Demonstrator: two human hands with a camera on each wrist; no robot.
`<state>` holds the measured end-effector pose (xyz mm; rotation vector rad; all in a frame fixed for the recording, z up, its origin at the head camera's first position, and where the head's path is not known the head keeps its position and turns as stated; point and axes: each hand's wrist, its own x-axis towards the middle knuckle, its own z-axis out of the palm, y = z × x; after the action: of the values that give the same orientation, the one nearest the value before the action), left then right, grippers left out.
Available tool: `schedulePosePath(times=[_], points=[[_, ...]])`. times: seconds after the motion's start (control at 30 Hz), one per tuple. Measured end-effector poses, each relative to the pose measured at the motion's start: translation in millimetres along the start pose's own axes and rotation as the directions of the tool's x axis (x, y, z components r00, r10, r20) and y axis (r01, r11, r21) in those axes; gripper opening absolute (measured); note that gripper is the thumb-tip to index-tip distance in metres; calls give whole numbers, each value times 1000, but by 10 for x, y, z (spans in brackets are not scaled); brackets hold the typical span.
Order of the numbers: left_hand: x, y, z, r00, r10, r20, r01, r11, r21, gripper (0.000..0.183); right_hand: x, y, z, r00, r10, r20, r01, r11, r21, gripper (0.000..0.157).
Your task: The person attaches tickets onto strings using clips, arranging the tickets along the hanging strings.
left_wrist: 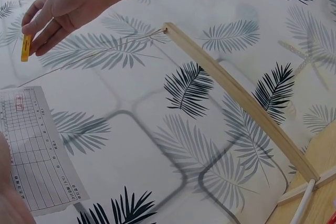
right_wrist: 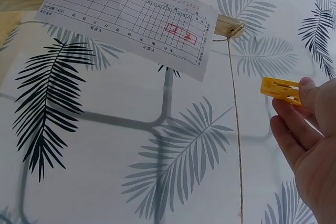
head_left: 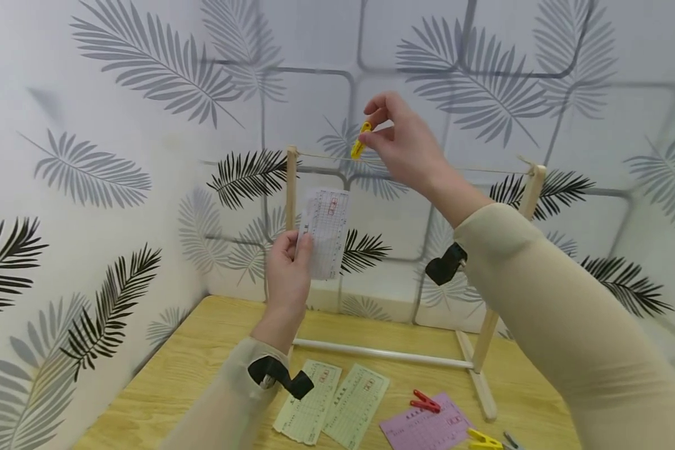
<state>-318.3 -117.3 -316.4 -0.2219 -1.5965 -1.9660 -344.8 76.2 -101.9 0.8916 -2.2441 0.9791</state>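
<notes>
Yellow plastic clothespin (head_left: 360, 141) is pinched between the thumb and fingertips of the right hand (head_left: 406, 145), held up right at the thin twine line (head_left: 484, 169) strung between the two wooden posts of the little rack (head_left: 291, 187). From the right wrist view the peg sits just beside the string, not on it yet as far as I can tell. Left hand (head_left: 288, 275) grips a white printed slip (head_left: 327, 231) by its lower left edge, thumb over the front, holding it upright below the line and close to the left post. The top of the slip looks a bit short of the string.

Stuff that could go sideways, imo: the slip is only held from the bottom, so it's floppy at the top and could fold away when the peg comes down, meaning the peg bites only twine. That twine is thin and slack-ish, so pushing on it could swing it off. The rack looks light too, so a hard tug might tip it.

On the wooden table (head_left: 191, 369) there are two pale green slips (head_left: 332, 403), a pink slip (head_left: 424, 428), a red peg (head_left: 425, 402) and another yellow peg (head_left: 484, 439).
</notes>
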Motion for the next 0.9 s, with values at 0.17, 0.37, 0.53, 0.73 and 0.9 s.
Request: schedulePosePath(times=[0.17,0.37,0.53,0.73,0.9], points=[[73,4,50,1000,-15,-20,15,1000,7,20,139,-29,60,1000,14,0,-14,1000,-5,34],[150,20,116,999,-16,-29,17,999,31,19,274,-35,149,1000,19,8,-19,1000,9,33],[194,25,167,999,-31,-14,32,999,17,18,359,-25,227,1000,23,10,-23,999,-24,29],[241,51,202,999,-36,3,36,999,-10,17,433,-14,334,999,41,9,-40,999,-7,25],[293,65,194,999,-29,15,29,999,-16,18,480,-18,419,999,42,-4,-42,999,-11,22]])
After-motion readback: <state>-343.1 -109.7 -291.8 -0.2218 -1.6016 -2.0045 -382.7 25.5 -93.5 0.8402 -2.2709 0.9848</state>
